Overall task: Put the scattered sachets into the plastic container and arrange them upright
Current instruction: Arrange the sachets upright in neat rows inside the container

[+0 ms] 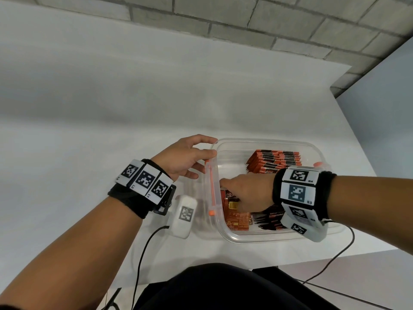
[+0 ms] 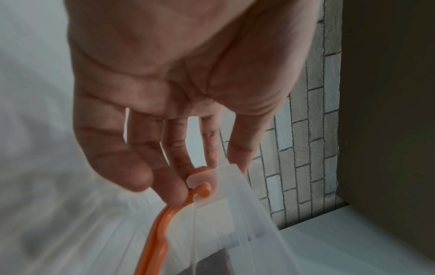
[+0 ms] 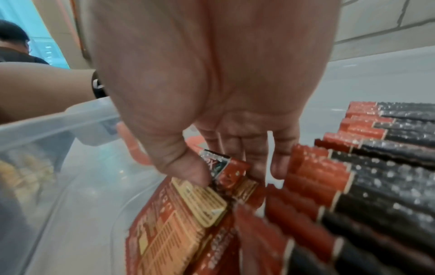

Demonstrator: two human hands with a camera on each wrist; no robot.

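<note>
A clear plastic container [image 1: 268, 142] with an orange latch handle [image 1: 212, 186] stands on the white table. Inside, red-and-black sachets [image 1: 272, 162] stand in a row at the far side, and another row [image 1: 270, 220] fills the near side. My left hand [image 1: 204, 162] rests on the container's left rim, its straight fingers [image 2: 176, 193] touching the orange handle [image 2: 155, 241]. My right hand [image 1: 228, 186] reaches into the near-left part. Its thumb and fingers pinch a sachet [image 3: 226, 167] that leans beside flatter ones [image 3: 179, 223], left of the upright rows [image 3: 353, 186].
The table [image 1: 111, 108] runs wide to the left and back, with a brick wall [image 1: 245, 23] behind. Its front edge [image 1: 335, 256] lies just beyond the container. Black cables [image 1: 143, 253] hang from both wrists. Another person [image 3: 11, 37] shows far off in the right wrist view.
</note>
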